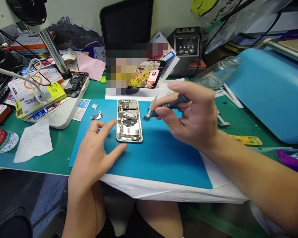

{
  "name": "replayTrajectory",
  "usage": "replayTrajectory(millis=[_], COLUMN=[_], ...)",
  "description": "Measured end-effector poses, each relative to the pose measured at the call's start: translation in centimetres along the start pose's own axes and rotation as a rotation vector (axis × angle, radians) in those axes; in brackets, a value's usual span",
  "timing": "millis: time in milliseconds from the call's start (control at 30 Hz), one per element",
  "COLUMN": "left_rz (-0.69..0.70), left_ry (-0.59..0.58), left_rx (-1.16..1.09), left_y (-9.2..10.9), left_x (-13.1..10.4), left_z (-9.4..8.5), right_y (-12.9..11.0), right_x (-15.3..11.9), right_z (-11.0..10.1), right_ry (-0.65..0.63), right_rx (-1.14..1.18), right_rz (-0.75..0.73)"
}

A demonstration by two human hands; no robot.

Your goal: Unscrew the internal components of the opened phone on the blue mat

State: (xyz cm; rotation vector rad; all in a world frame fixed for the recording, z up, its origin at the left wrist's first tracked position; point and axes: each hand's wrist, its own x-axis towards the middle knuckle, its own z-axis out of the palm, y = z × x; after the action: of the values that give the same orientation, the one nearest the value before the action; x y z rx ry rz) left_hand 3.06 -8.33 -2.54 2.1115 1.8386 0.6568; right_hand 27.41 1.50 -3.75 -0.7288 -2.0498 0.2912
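Observation:
An opened phone (129,121) lies on a blue mat (149,158), its inner parts showing. My left hand (95,150) is at the phone's left edge, thumb and fingers spread, holding nothing. A ring is on one of its fingers. My right hand (192,114) is raised to the right of the phone, its fingers wrapped round a dark tweezer-like or pen-like tool (172,103). A small screwdriver (147,116) lies on the mat beneath the tool's tip. Two small metal parts, a bracket piece (97,116) and a lighter one (94,106), rest left of the phone.
Behind the mat a lit phone (147,74) leans tilted. Left are a yellow box (41,100), another opened phone (75,84), a white tissue (34,140) and a bottle (2,139). A glass jar (217,72) and a blue sheet (270,96) are at the right.

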Motion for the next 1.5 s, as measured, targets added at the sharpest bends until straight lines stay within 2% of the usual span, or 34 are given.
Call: replayTrajectory(millis=[133,233,267,333,433,500,600,667,833,1133,1233,1400,1500], left_rz=[0.062,0.095,0.101,0.101,0.085,0.083,0.086,0.081,0.091,0.08,0.087,0.104,0.09], left_ry=[-0.012,-0.081,-0.106,-0.146,-0.159,-0.159,-0.157,-0.154,-0.155,-0.166,-0.156,-0.163,-0.185], left_rx=[-0.079,-0.11,-0.114,-0.097,-0.074,-0.065,-0.064,-0.068,-0.083,-0.112,-0.095,-0.059,-0.053], left_y=[0.2,0.0,-0.1,-0.2,-0.4,-0.5,-0.5,-0.5,-0.3,-0.2,-0.2,-0.1,0.0], left_x=[-0.2,-0.4,-0.4,-0.4,-0.3,-0.3,-0.3,-0.3,-0.3,-0.2,-0.2,-0.2,-0.1], left_z=[-0.1,-0.2,-0.2,-0.3,-0.2,-0.2,-0.2,-0.2,-0.2,-0.3,-0.2,-0.3,-0.3], right_y=[0.0,0.0,0.1,0.5,1.8,2.8,4.1,4.6,4.7,3.4,3.4,3.5,1.4], right_x=[-0.3,-0.3,-0.3,-0.3,0.0,0.4,0.8,0.9,0.9,0.4,0.5,0.8,1.5], right_z=[0.6,1.3,1.5,1.7,1.1,0.5,-0.1,-0.1,-0.1,-0.4,-0.5,-0.7,-0.2], right_ry=[0.004,0.096,0.145,0.251,0.308,0.249,0.126,0.089,0.109,0.292,0.279,0.317,0.326], right_rx=[0.045,0.092,0.094,0.014,-0.162,-0.36,-0.496,-0.528,-0.52,-0.322,-0.301,-0.285,-0.246], right_rz=[-0.202,-0.234,-0.197,-0.028,0.14,0.221,0.256,0.254,0.204,0.107,0.095,-0.135,-0.177])
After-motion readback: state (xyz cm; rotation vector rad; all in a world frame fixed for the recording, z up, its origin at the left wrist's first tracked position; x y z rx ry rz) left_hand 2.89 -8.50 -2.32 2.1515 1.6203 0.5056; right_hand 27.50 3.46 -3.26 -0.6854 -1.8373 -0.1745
